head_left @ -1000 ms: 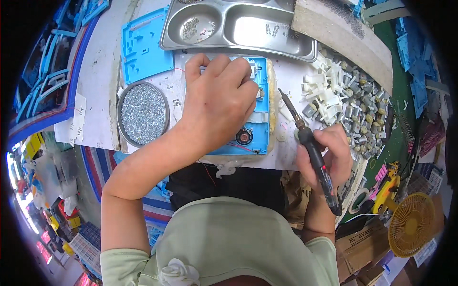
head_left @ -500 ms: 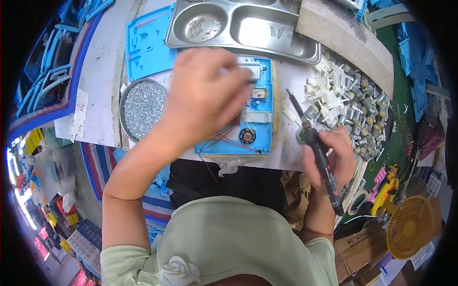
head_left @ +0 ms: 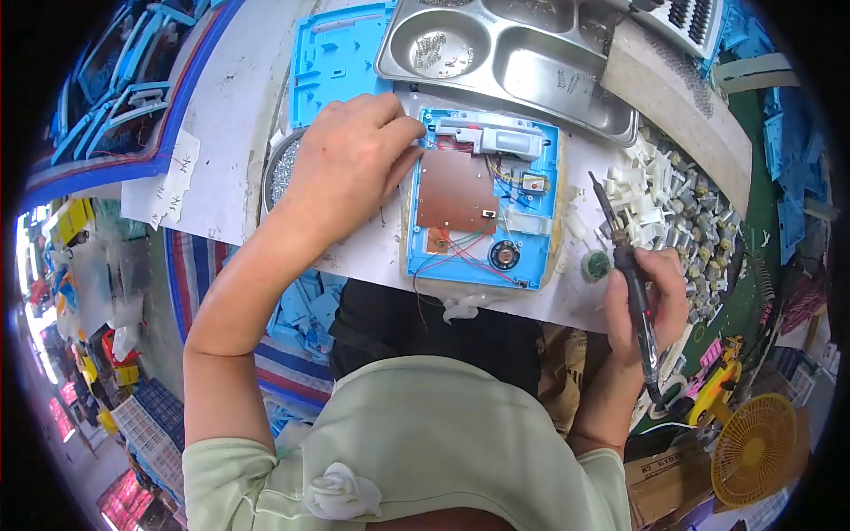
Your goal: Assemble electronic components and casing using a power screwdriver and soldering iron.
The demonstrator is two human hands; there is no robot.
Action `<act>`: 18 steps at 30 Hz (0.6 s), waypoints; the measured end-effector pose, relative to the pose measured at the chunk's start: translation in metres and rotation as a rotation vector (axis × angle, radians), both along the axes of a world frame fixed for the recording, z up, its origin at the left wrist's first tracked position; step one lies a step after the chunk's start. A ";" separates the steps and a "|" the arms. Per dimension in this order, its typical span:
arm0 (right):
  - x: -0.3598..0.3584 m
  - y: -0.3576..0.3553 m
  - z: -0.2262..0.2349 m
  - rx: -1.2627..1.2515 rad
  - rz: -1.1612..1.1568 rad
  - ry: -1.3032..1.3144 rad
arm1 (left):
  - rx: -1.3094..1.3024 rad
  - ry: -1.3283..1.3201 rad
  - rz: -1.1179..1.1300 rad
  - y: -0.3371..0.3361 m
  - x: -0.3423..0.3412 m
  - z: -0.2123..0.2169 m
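Note:
A blue plastic casing (head_left: pixel 529 252) lies open on the table in front of me, holding a brown circuit board (head_left: pixel 453 190), a small round speaker (head_left: pixel 505 255), a grey-white plastic part (head_left: pixel 505 142) along its far edge and thin coloured wires. Against the casing's left edge is my left hand (head_left: pixel 350 168), its fingers curled together; what they may pinch is hidden. My right hand (head_left: pixel 653 296) grips a black soldering iron (head_left: pixel 634 285) to the right of the casing, tip pointing up and away from the board. Near that tip stands a small round green container (head_left: pixel 595 265).
A steel compartment tray (head_left: pixel 505 84) with small metal parts stands at the back. Behind my left hand are a blue cover (head_left: pixel 341 62) and a round tin of screws (head_left: pixel 282 173). White plastic parts and small motors (head_left: pixel 686 221) are heaped at right, by a yellow fan (head_left: pixel 754 450).
My left hand has moved left off the casing, uncovering the circuit board. The whole view has shifted, so the table things sit farther right. The soldering iron stays in my right hand.

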State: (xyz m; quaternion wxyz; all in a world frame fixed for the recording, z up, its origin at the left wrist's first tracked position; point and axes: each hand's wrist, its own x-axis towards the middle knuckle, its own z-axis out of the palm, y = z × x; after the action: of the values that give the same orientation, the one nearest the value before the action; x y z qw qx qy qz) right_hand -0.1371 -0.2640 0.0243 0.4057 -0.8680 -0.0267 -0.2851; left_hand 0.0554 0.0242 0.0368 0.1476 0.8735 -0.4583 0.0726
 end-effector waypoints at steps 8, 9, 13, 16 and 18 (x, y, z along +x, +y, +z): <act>-0.005 0.009 -0.002 0.171 -0.125 0.116 | -0.069 0.236 0.048 0.006 0.007 -0.004; -0.005 0.018 -0.001 0.231 -0.178 0.180 | -0.032 0.202 0.035 0.010 0.008 -0.003; 0.037 0.054 -0.009 0.050 0.026 0.052 | -0.105 0.144 -0.037 0.009 0.008 0.001; 0.051 0.066 -0.018 -0.052 0.062 0.047 | -0.311 0.176 -0.059 -0.003 -0.006 0.000; 0.053 0.066 -0.017 -0.049 0.091 0.076 | -0.426 0.251 -0.073 -0.016 -0.016 -0.005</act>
State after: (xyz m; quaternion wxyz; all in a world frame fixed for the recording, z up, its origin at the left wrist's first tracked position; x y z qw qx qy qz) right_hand -0.0842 -0.1984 0.0074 0.3975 -0.8857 -0.0578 -0.2326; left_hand 0.0390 0.0084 0.0321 0.3867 0.8077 -0.4420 0.0532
